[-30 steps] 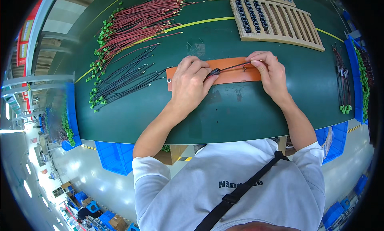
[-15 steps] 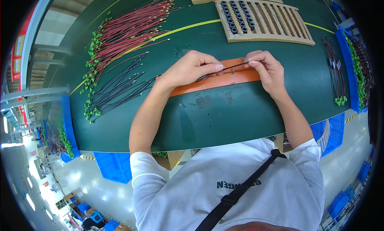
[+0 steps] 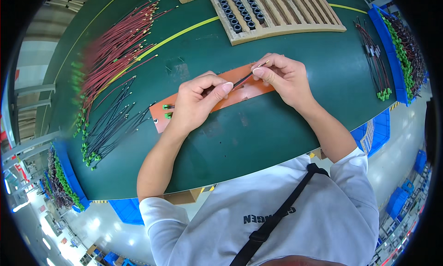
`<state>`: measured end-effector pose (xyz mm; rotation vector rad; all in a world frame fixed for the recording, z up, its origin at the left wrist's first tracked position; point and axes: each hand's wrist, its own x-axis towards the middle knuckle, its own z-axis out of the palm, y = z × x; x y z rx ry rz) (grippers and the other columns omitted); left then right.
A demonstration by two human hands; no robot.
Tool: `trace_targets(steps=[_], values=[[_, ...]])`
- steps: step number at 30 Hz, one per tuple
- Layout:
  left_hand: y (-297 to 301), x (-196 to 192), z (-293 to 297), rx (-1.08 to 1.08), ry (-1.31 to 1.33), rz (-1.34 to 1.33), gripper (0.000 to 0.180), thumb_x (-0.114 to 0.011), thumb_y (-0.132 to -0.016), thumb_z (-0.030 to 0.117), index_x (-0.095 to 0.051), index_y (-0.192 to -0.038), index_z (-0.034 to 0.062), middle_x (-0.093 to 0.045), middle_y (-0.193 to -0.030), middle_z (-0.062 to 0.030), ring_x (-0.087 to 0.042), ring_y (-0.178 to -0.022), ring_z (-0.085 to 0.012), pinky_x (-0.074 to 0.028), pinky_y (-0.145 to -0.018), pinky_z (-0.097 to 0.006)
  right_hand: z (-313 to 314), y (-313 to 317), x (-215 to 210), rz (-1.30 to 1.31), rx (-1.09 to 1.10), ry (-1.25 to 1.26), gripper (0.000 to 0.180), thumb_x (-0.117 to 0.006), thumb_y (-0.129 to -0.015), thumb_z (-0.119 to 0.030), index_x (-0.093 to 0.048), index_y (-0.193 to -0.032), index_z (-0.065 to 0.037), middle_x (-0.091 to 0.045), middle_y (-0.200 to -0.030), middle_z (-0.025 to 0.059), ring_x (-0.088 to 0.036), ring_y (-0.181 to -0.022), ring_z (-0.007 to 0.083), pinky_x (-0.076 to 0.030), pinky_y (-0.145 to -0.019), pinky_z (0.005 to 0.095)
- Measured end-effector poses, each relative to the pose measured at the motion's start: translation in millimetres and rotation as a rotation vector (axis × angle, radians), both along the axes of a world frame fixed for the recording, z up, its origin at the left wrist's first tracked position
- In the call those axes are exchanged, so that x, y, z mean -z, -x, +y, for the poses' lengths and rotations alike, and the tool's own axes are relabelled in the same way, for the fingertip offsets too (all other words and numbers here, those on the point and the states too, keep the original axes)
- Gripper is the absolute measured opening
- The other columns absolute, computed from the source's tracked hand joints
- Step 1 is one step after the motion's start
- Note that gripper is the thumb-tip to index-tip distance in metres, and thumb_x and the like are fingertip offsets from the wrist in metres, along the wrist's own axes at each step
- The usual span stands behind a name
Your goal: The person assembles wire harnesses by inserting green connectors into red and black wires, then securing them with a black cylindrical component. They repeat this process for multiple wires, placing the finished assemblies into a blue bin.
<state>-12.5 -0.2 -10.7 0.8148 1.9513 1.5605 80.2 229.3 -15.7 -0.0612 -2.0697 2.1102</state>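
An orange strip [image 3: 240, 91] lies on the green table [image 3: 258, 132] in front of me. My left hand [image 3: 196, 102] rests on its left half and pinches a thin dark wire [image 3: 242, 80]. My right hand [image 3: 281, 77] pinches the same wire near its bare tip, above the strip's right end. The wire stretches between both hands. Two small green connectors [image 3: 167, 110] sit at the strip's left end beside my left hand.
Red wires [image 3: 120, 49] and black wires [image 3: 108, 125] with green connectors lie fanned out at the left. A slotted wooden rack [image 3: 286, 12] with black rings stands at the back. More wires [image 3: 376, 63] and a blue bin [image 3: 399, 44] are at the right.
My head view has shifted, so the strip now lies tilted in the picture. Both hands stay on the wire, with my right hand lifting its tip slightly above the strip.
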Motion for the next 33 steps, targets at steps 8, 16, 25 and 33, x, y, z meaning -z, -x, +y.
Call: trace_targets(steps=[8,16,25,33], values=[[-2,2,-1,-0.062,-0.01,-0.018,0.012,-0.069,-0.099,0.009,-0.072,-0.096,-0.0021,-0.065,-0.085,-0.0031,-0.057,-0.076,-0.0084,-0.047,-0.068,-0.024,-3,2,-13,-0.072,-0.004,-0.022,0.015,-0.07,-0.097,-0.009,-0.072,-0.099,0.006,-0.075,-0.09,0.0103,-0.074,-0.084,0.0155,-0.059,-0.078,0.0261],[-6,2,1,-0.049,0.009,-0.028,0.013,-0.069,-0.099,0.009,-0.073,-0.098,-0.0025,-0.065,-0.084,-0.0024,-0.058,-0.072,-0.0074,-0.048,-0.065,-0.023,-7,2,-3,-0.056,-0.025,-0.088,0.016,-0.072,-0.096,-0.012,-0.074,-0.093,0.003,-0.074,-0.083,0.0067,-0.069,-0.076,0.0089,-0.055,-0.069,0.0235],[-7,4,3,-0.076,-0.028,0.011,0.015,-0.074,-0.096,0.016,-0.076,-0.095,0.0005,-0.062,-0.075,0.0005,-0.051,-0.064,-0.0044,-0.042,-0.059,-0.023,-10,2,-1,-0.046,-0.017,-0.071,0.015,-0.073,-0.096,-0.012,-0.074,-0.093,0.003,-0.074,-0.085,0.0057,-0.068,-0.077,0.0076,-0.054,-0.068,0.0227],[-9,1,5,-0.059,-0.143,-0.173,0.016,-0.061,-0.104,0.012,-0.067,-0.109,-0.0017,-0.066,-0.089,-0.0041,-0.061,-0.08,-0.0092,-0.049,-0.073,-0.025,-15,1,10,0.025,0.028,-0.007,0.016,-0.073,-0.095,-0.011,-0.069,-0.086,0.001,-0.073,-0.085,0.0053,-0.064,-0.072,0.0039,-0.051,-0.06,0.0201]])
